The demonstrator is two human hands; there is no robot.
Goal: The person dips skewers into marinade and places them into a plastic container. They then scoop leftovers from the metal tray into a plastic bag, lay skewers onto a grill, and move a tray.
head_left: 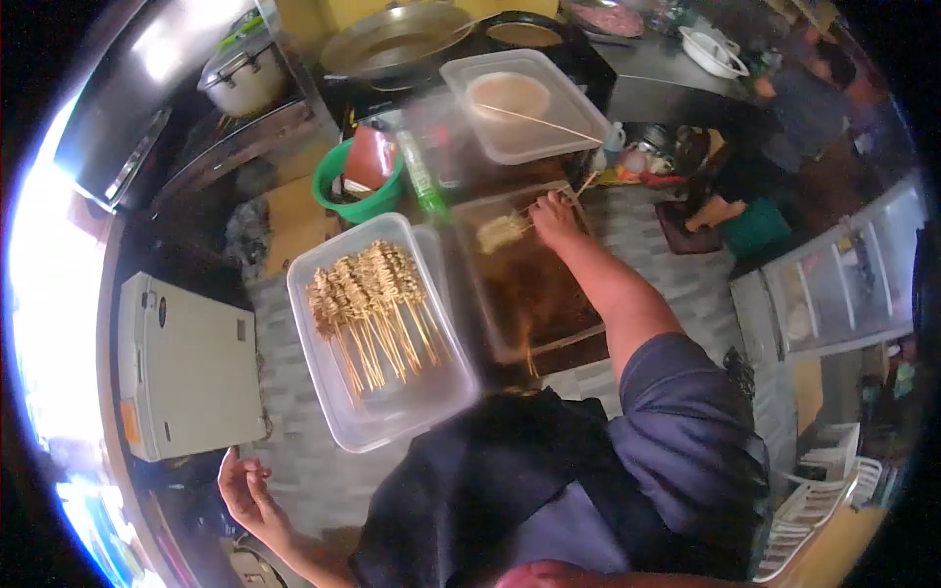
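My right hand is closed around the sticks of a few pale skewers, whose food end points left over a clear plastic tray with a brown bottom. Down at the lower left, my left hand hangs away from everything, its fingers loosely apart and holding nothing. Between the two hands is a clear plastic tub with several loaded skewers lying side by side, bare sticks toward me. Further off, a second clear container holds a pinkish liquid, with a thin stick lying across it.
A green basin and a green-labelled bottle stand beyond the tub. Behind are a wide pan and a lidded pot. A white chest stands at left. Another person works at the right by a teal container.
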